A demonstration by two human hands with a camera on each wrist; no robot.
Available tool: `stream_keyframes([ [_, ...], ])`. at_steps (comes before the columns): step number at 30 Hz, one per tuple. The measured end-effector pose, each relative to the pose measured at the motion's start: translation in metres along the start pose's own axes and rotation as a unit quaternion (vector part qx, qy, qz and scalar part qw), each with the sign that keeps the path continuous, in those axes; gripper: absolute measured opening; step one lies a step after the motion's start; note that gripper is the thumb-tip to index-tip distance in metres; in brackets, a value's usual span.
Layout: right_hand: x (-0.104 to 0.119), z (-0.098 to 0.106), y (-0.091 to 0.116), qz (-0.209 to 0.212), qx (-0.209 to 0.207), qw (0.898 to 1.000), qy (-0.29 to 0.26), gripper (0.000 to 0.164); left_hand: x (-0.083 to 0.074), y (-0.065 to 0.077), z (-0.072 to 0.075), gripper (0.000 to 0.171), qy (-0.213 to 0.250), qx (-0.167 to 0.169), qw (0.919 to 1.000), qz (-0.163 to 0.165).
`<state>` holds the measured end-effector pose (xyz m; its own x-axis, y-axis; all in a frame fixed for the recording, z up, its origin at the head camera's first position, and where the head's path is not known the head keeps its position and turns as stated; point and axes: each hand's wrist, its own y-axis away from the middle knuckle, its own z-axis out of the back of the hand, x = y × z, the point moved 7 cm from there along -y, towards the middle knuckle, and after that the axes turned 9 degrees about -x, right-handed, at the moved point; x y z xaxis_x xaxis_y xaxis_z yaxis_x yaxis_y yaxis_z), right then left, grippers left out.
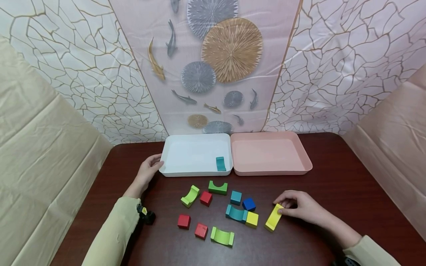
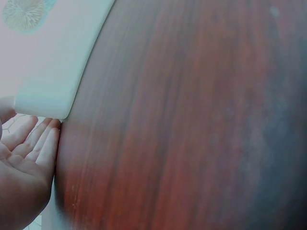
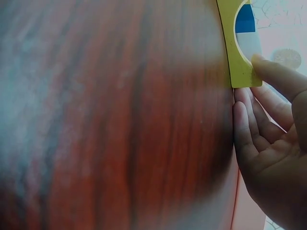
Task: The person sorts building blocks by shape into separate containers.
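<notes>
A yellow arch block [image 1: 273, 218] with a curved cutout is pinched at its far end by my right hand [image 1: 303, 207]; the block rests on the table. In the right wrist view, the thumb lies on one end of that yellow arch block [image 3: 230, 48]. My left hand [image 1: 148, 173] holds the left edge of a white tray [image 1: 196, 174], thumb on the rim. The left wrist view shows the tray's corner [image 2: 45, 103] between thumb and fingers. A teal arch block [image 1: 220, 164] lies inside the tray, toward its right side.
A pink tray [image 1: 271, 172] adjoins the white one. Before them lie red cubes [image 1: 206, 198], green arch blocks [image 1: 217, 187], a teal cube [image 1: 236, 197], a blue cube [image 1: 249, 204], another teal arch block [image 1: 236, 213] and a yellow cube [image 1: 252, 219]. Patterned cloth [image 1: 133, 74] hangs behind the table.
</notes>
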<state>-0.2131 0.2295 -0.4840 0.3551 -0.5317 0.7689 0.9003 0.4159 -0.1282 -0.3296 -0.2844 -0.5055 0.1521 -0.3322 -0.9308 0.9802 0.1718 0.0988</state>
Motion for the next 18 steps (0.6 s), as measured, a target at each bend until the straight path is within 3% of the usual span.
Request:
stream_keyframes([
  [18,-0.0018,0.0001,-0.0012,-0.011,-0.005,1.0,0.007,0.016,0.0005,-0.0004,-0.0009,0.059,0.002,0.002,1.0,0.004],
])
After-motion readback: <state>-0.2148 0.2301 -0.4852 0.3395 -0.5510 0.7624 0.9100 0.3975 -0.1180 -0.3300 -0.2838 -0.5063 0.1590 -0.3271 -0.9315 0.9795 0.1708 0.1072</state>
